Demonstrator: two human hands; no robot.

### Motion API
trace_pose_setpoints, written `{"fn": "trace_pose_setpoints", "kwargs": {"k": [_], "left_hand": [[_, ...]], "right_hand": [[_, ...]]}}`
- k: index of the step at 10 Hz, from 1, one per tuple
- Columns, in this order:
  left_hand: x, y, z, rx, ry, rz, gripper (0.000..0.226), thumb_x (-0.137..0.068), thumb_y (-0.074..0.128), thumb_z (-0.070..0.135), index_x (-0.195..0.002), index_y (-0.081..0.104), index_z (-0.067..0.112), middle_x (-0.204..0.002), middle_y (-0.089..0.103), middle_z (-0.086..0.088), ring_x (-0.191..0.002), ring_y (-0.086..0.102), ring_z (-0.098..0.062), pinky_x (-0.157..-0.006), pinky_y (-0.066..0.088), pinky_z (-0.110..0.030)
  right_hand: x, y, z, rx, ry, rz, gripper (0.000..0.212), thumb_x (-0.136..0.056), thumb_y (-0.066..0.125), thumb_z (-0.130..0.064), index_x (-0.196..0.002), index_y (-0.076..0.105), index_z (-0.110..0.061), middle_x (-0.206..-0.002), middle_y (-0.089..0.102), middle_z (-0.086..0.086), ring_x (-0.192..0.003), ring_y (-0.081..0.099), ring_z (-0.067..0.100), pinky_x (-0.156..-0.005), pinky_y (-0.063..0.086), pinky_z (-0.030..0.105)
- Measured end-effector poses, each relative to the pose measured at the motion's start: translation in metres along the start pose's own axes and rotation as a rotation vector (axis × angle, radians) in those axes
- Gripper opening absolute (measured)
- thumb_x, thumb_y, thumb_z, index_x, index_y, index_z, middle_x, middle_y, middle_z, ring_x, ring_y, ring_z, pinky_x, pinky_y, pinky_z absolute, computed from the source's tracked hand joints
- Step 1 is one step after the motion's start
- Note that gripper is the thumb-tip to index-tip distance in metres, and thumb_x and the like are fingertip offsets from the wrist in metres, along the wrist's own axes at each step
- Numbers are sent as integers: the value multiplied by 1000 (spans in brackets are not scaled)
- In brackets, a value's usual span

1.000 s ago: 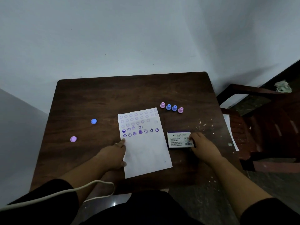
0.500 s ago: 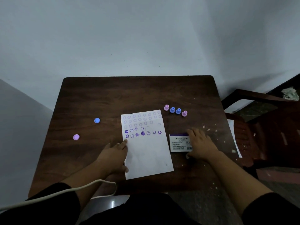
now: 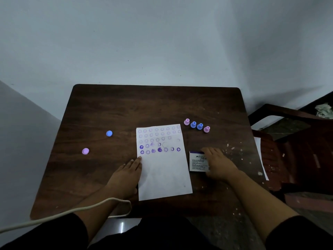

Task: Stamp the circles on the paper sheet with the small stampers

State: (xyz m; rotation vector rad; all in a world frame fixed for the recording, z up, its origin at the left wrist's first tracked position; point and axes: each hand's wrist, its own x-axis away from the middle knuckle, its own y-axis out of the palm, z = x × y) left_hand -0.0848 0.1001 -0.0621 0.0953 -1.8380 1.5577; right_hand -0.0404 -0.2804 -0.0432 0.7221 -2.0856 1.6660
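The left hand (image 3: pixel 126 175) lies flat with its fingers straight, pressing the lower left edge of the paper sheet (image 3: pixel 164 170) against the desk (image 3: pixel 153 105); the fingertips touch the sheet's left border just below the stamped rows. The right hand (image 3: pixel 219 166) rests palm down, fingers spread loosely, over the right part of a small white box with a purple top band (image 3: pixel 197 162), which lies just right of the sheet in the centre right of the frame. Whether the thumb hooks round the box cannot be told.

The sheet sits at the centre of the frame. Its upper part carries rows of faint printed circles, and the two lowest rows hold darker purple stamped faces.

Four small stampers stand in a slanting line above the sheet's upper right corner: a pink stamper (image 3: pixel 186 121), two blue stampers (image 3: pixel 196 125), and another pink one (image 3: pixel 206 129). In the left part of the frame, well apart from the sheet, lie a blue cap (image 3: pixel 109 133) and a pink cap (image 3: pixel 85 151).

A pale cable (image 3: pixel 72 212) crosses the lower left of the frame over the left forearm. A dark wooden chair (image 3: pixel 288 141) stands at the right edge.
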Motion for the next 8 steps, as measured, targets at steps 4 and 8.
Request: {"fn": "trace_pose_setpoints", "kwargs": {"k": [4,8], "left_hand": [[-5,4,-6,109,17,-2,75,-94,43,22,-162,13,10,-172,-4,-7,-156,15,-28,-123,25,-44],[2,-53,-17,264,-22,180,85,-99,48,44,-163,-1,19,-169,-14,1,-158,-1,-19,-126,9,-34]], "right_hand": [[-6,2,-34,-32,-100,-37,93,-76,82,-27,-152,30,-35,-156,39,-7,-146,33,17,-117,38,44],[-5,3,-47,14,-158,12,104,-72,88,-36,-157,28,-31,-167,24,-4,-155,19,20,-121,29,41]]}}
